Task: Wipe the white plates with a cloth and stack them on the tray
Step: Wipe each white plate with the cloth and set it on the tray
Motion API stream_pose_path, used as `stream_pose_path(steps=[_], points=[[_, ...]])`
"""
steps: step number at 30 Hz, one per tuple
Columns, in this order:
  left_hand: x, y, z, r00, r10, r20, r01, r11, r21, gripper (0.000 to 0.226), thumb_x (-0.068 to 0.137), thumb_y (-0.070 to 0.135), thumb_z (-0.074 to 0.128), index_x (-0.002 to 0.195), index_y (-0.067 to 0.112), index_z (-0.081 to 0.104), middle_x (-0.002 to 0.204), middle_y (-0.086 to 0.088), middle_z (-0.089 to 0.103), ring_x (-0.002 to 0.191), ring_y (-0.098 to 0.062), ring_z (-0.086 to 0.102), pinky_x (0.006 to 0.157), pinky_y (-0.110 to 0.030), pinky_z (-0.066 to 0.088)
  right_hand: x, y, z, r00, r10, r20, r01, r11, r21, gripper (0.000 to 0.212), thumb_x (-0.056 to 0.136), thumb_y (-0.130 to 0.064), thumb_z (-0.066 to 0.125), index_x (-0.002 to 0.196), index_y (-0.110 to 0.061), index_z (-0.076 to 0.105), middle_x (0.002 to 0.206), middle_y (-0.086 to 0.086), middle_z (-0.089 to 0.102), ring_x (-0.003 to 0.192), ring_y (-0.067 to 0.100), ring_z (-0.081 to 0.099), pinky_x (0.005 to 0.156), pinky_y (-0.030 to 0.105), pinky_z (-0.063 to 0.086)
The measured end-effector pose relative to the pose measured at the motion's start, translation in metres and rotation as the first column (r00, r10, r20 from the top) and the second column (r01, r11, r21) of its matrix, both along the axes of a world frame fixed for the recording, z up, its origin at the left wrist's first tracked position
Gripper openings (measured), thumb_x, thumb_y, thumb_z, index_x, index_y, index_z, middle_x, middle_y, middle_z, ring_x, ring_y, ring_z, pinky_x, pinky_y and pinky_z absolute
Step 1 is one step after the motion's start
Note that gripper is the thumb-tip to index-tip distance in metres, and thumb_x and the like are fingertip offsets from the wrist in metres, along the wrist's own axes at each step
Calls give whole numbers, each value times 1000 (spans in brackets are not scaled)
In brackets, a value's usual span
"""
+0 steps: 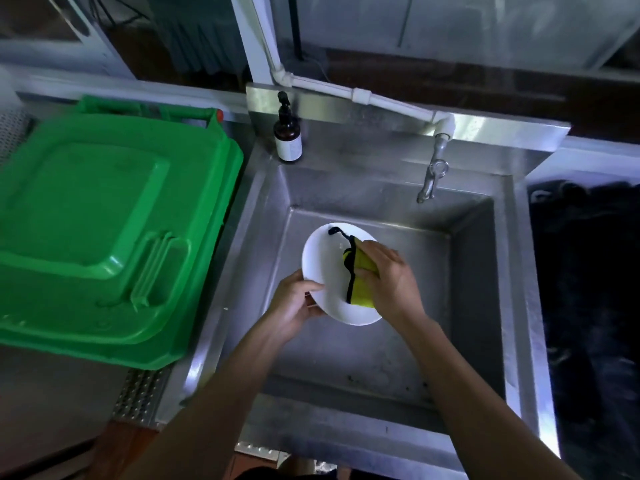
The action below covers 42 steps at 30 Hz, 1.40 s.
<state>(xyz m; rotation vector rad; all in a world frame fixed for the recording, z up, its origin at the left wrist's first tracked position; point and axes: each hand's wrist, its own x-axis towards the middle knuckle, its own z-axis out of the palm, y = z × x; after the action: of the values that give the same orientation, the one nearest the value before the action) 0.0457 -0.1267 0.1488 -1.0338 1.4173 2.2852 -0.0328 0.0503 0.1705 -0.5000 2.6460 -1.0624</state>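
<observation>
One tilted white plate (325,268), left hand (294,303) gripping, cloth (362,277) pressed by right hand (391,278).

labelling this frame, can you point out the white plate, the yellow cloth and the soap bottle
white plate (322,258): head view, bare upper-left part of its face.
yellow cloth (363,271): head view, the yellow fold beside its black edge.
soap bottle (287,136): head view, the brown body just above the label.

I see a white plate (325,258), a yellow cloth (362,271) edged in black, a green bin lid (104,220), a brown bottle (287,133) with pale label, and a grey steel sink (381,348).
</observation>
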Motion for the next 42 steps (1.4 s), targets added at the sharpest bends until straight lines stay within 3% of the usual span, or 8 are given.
stream_pose_path(steps=[6,12,18,24,30,34,42], points=[[14,0,38,994,33,-100,-32,999,21,44,72,2,59,113,9,69,107,-17,75,93,-35,68,72,-49,59,16,7,30,968,161,-193,-144,984,102,49,90,-21,72,137,-17,61,146,2,56,134,30,50,109,49,39],[23,7,68,981,56,-184,-40,995,86,48,62,3,60,109,6,69,103,-16,72,86,-31,66,63,-40,58,38,25,47,876,266,-404,-146,941,304,49,104,-35,46,149,-16,47,157,3,41,145,29,38,114,50,33],[26,18,84,963,-22,-270,50,994,95,42,68,4,63,109,9,71,100,-15,73,82,-28,69,63,-40,58,66,41,61,878,268,-396,-107,917,383,54,107,-37,28,156,-16,32,163,2,30,149,28,28,113,53,32],[24,18,91,931,-220,-292,251,965,72,47,67,5,61,113,8,69,101,-20,68,86,-33,65,68,-46,57,81,48,68,848,371,-379,-190,879,437,57,107,-39,21,159,-16,23,167,2,18,154,26,15,119,52,23],[23,11,93,879,-349,-325,397,913,94,36,76,6,67,112,12,71,103,-18,68,92,-33,67,80,-48,60,68,40,69,757,498,-423,-274,829,487,57,107,-38,28,159,-17,24,167,1,17,155,26,12,119,54,21],[18,4,95,856,-400,-328,445,892,74,38,80,9,70,118,7,67,111,-22,68,99,-36,68,83,-49,59,49,32,77,713,533,-456,-280,812,512,57,106,-38,30,159,-18,23,168,0,15,155,26,14,120,53,21],[10,10,99,879,-368,-303,386,922,-1,45,71,4,64,117,4,68,108,-23,69,97,-36,67,77,-47,58,12,16,86,764,466,-446,-254,853,455,56,106,-36,25,160,-20,19,168,-3,16,155,23,12,122,49,16]])
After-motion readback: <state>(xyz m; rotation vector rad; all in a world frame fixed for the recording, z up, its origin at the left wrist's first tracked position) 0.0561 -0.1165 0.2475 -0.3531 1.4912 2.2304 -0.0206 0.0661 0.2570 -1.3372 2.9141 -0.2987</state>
